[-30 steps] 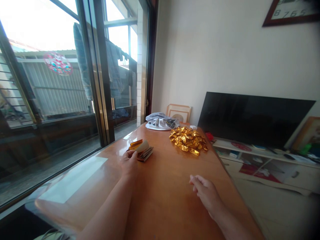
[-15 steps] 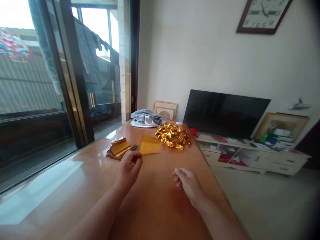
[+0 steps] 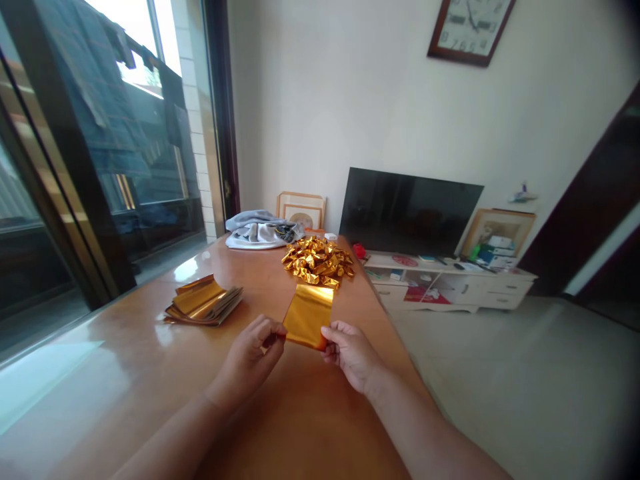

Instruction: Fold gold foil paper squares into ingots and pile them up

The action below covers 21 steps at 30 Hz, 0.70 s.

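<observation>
A single sheet of gold foil paper (image 3: 309,316) is stretched between my two hands above the table. My left hand (image 3: 257,350) pinches its near left corner. On the near right corner, the thumb and fingers of my right hand (image 3: 350,353) are closed. Left of my hands lies a loose stack of gold foil paper (image 3: 203,301), its edges uneven and partly curled. Beyond the held sheet sits a heap of folded gold foil pieces (image 3: 319,259), shiny and piled together.
The glossy brown table (image 3: 280,427) runs away from me, its right edge dropping to the floor. Folded grey and white cloth (image 3: 263,231) lies at the far end. A television (image 3: 407,212) stands on a white cabinet (image 3: 500,287), and a glass door (image 3: 115,147) is at left.
My right hand has closed on the sheet's right corner, which was held by the left hand alone. The sheet has moved clear of the stack. The view has turned right.
</observation>
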Available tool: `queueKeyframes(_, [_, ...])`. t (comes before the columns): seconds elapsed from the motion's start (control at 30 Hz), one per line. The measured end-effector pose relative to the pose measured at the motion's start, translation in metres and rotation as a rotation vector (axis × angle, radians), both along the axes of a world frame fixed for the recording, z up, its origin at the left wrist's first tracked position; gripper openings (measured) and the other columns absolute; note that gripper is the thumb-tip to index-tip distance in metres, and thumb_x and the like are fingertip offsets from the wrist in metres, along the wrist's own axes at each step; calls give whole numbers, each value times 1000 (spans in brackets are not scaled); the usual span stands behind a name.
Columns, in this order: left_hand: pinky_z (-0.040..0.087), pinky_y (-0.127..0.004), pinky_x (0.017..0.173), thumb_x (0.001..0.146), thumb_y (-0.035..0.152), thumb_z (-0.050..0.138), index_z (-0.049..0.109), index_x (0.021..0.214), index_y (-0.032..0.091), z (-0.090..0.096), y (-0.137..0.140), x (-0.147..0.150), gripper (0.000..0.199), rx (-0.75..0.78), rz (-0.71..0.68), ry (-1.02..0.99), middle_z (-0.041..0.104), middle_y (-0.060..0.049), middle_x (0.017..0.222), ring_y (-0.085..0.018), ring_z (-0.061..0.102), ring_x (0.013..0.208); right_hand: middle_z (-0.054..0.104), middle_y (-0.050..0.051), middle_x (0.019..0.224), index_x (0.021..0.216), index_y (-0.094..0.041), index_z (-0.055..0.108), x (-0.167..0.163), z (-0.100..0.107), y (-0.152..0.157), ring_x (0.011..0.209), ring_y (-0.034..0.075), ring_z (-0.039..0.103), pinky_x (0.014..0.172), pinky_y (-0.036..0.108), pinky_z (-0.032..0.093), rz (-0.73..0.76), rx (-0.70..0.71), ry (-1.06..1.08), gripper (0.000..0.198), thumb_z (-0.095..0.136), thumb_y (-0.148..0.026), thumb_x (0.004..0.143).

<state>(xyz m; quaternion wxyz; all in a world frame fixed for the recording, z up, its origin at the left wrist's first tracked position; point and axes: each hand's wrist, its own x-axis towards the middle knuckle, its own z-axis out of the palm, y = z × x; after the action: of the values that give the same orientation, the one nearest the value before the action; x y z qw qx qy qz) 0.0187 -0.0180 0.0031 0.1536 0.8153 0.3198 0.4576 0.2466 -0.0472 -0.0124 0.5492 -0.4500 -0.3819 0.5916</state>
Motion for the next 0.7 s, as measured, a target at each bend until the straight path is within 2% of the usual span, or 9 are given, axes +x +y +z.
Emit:
queueKeyframes(0.13, [49,-28,71,93,23,57,67,103,23,-1,1,1,14,-13,-17,94,60,-4,92,-16,60,81,64,1,67,82,-17,58,3,-2,3,56,10,56,50,19,40,-40,3,-9,24,71,-36,78])
queueKeyframes(0.3, [48,-36,81,88,33,67,73,108,27,-1,3,2,22,199,135,218,61,-8,101,-23,58,93,64,1,63,82,-17,58,1,0,3,53,11,57,49,19,41,-44,-13,-56,22,68,-37,79])
queueKeyframes(0.43, [45,-36,78,90,31,63,74,101,29,2,0,7,15,242,137,335,64,-7,93,-23,57,87,65,1,64,82,-16,59,-3,6,-1,53,11,58,50,20,42,-23,5,-43,25,70,-38,79])
queueKeyframes(0.57, [44,-32,71,93,27,56,71,92,24,-3,-1,11,15,146,129,280,64,-6,84,-21,58,80,71,8,73,90,-14,62,-6,14,-5,58,13,63,53,23,47,13,13,9,45,62,-59,87])
queueKeyframes(0.63, [44,-32,70,92,28,57,68,89,23,-7,2,11,13,37,157,152,64,-5,82,-21,59,79,72,10,76,93,-13,63,-7,15,-6,58,13,64,54,23,48,25,1,-8,52,56,-64,89])
queueKeyframes(0.7, [46,-30,69,89,30,60,66,91,23,-8,4,10,10,-115,146,-26,65,-3,82,-20,60,76,71,9,76,93,-13,63,-9,15,-6,57,13,64,53,22,48,40,-11,-47,49,57,-61,90])
